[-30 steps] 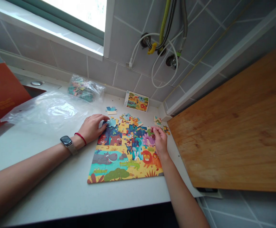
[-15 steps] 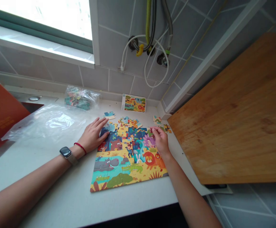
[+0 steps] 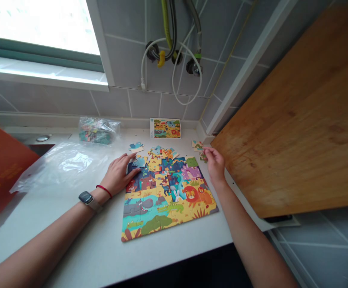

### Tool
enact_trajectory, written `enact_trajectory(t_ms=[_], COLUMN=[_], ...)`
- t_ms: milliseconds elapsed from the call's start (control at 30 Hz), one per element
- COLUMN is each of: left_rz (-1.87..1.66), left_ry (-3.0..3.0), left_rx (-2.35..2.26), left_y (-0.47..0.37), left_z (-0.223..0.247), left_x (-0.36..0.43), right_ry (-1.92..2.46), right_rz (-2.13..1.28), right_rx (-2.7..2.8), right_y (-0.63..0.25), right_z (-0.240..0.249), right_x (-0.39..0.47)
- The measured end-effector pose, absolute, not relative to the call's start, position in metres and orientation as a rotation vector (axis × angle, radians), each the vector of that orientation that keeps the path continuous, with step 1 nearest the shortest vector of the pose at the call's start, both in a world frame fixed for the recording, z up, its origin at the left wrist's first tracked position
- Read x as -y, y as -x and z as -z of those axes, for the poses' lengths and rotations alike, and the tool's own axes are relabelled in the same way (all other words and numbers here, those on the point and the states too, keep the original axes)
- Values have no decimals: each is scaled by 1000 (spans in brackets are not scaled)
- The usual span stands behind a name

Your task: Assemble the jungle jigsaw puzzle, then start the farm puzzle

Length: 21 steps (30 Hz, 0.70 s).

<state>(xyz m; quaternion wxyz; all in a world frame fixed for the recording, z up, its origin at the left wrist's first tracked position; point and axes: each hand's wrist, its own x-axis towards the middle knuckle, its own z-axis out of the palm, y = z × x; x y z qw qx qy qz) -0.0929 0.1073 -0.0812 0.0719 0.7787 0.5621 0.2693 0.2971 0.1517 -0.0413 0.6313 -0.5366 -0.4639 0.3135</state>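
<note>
A jigsaw puzzle with cartoon animals lies partly joined on the white counter. Along its far side, joined pieces sit unevenly over the top rows. My left hand rests at the puzzle's upper left edge, fingers stretched out and thumb on the dark pieces. Past its fingertips is a loose blue piece. My right hand is off the upper right corner, thumb and fingers pinched together by the loose pieces; what is between them is hidden. A green piece fills the puzzle's upper right corner.
A picture card of the animal scene lies by the tiled wall. A clear bag of pieces and a crumpled plastic bag are left of the puzzle, beside an orange box. A wooden board stands close on the right.
My right hand has let go of the green corner piece and moved right to the loose pieces. My left hand stays on the puzzle's edge. The view has shifted slightly.
</note>
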Motion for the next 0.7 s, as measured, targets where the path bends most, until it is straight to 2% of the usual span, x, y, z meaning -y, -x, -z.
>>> enact_trajectory(t_ms=[133, 300, 567, 700], left_rz=[-815, -895, -1002, -959], left_ry=[-2413, -2455, -2473, -2439], left_rx=[-1638, -1534, -1379, -1384], left_y=[92, 84, 75, 75], left_z=[81, 68, 55, 54], left_x=[-108, -101, -94, -95], right_ry=[1260, 1295, 1233, 1226], right_rz=[-702, -817, -534, -525], right_rx=[766, 846, 1660, 1924], right_y=[-323, -309, -276, -256], right_z=[45, 57, 52, 47], right_x=[-166, -164, -144, -154])
